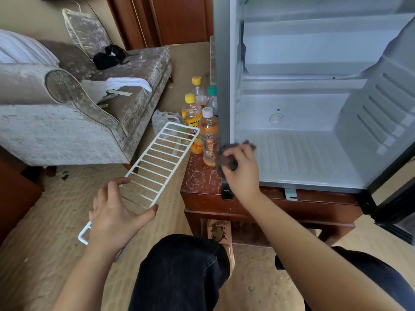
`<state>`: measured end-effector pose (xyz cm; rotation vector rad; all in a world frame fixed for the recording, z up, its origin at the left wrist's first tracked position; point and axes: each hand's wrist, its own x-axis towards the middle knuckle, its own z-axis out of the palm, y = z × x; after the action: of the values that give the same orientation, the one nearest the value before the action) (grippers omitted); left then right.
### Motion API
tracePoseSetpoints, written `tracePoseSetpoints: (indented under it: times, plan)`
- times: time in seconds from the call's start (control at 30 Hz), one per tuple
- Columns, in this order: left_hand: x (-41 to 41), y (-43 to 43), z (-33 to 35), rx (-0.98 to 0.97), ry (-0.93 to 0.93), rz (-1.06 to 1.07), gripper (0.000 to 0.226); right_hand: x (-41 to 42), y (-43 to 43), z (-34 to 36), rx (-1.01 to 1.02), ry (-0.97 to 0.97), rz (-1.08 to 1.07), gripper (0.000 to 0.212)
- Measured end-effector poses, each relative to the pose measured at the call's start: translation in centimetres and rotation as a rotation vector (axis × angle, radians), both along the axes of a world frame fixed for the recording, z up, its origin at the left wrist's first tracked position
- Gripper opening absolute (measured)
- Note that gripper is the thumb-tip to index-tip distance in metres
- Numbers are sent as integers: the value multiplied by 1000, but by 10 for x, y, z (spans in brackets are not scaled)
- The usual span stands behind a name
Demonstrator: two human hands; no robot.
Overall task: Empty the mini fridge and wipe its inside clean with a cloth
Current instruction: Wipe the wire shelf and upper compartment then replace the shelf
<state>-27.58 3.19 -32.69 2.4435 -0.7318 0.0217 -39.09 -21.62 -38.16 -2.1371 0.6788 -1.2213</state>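
You are facing the mini fridge (303, 113), which stands on a scratched dark wooden table (199, 176) over beige carpet (56, 209); a grey velvet sofa (67, 122) sits well to the left of the fridge. The fridge is open, with its door (395, 198) swung out to the right. The white interior shows a ribbed floor, a raised step at the back, slotted ledges on the right wall and a compartment across the top, with a small green speck on the back wall. Five capped drink bottles (208, 135) stand on the table just beside the fridge's left wall, and a clear plastic bag (164, 118) lies left of them. Your right hand (240, 173) is at the fridge's front left corner, fingers curled round a bunched dark cloth (226, 153) that touches the edge of the floor there. Your left hand (114, 216), left of the fridge and over the carpet, spans the near end of a white wire shelf (161, 153) with fingers spread wide and thumb hooked on its edge; the shelf's far end reaches the bottles
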Motion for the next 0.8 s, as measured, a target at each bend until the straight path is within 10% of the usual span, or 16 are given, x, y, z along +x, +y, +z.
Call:
tracePoseSetpoints:
  times: [0.33,0.8]
  plan:
    - [0,11,11,-7,0,1,85,-35,8,-37,175,539,28,31]
    - [-58,46,25,4,-22,-133,80,-145,12,26,118,434,-109,20]
